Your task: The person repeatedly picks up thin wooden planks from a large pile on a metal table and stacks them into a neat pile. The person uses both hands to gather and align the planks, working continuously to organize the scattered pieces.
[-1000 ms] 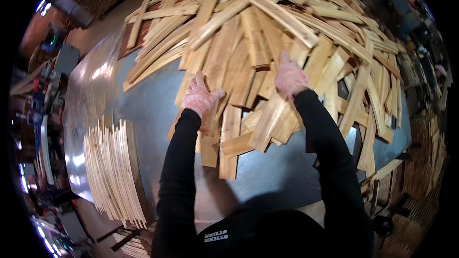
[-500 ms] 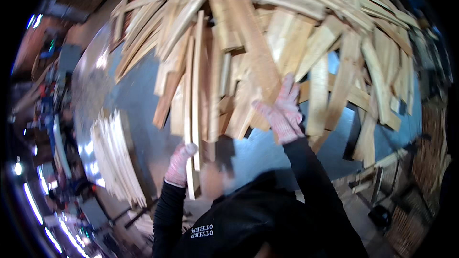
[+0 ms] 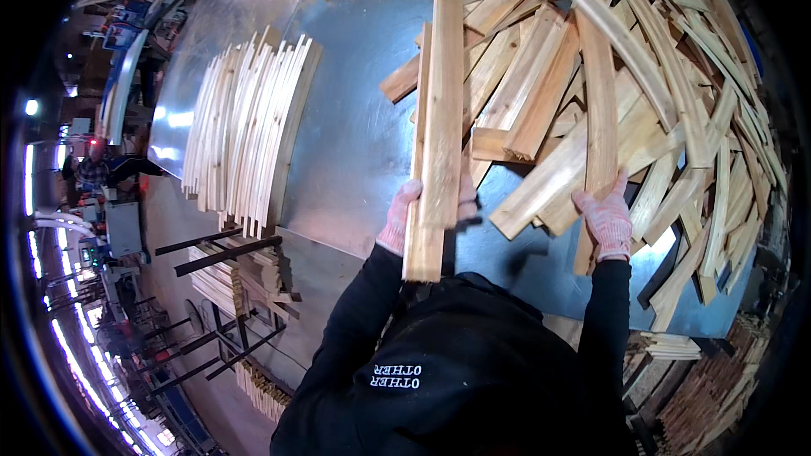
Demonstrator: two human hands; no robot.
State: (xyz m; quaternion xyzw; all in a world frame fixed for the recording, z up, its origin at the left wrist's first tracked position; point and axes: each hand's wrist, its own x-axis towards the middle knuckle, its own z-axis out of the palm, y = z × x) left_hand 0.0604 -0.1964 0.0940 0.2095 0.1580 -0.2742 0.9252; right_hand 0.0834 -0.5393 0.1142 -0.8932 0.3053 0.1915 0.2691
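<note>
My left hand, in a pale pink work glove, is closed round a pair of wooden boards. Their lengths point away from me, with the near ends close to my chest. Fingertips show along the right edge of these boards. Over on the right, my right hand, gloved alike, grips the near end of another long board. That board's far part still lies among the loose pile of boards, under a curved strip.
A metal-topped table carries the pile. Left on it stands a neat row of pale strips on edge. Dark metal bars jut out below the table's left corner. More wood stacks stand at lower right. A person is at far left.
My view has swung left, bringing the neat row further in. The boards in my left hand now show a broad face. My right hand's spread fingers have closed on a board end.
</note>
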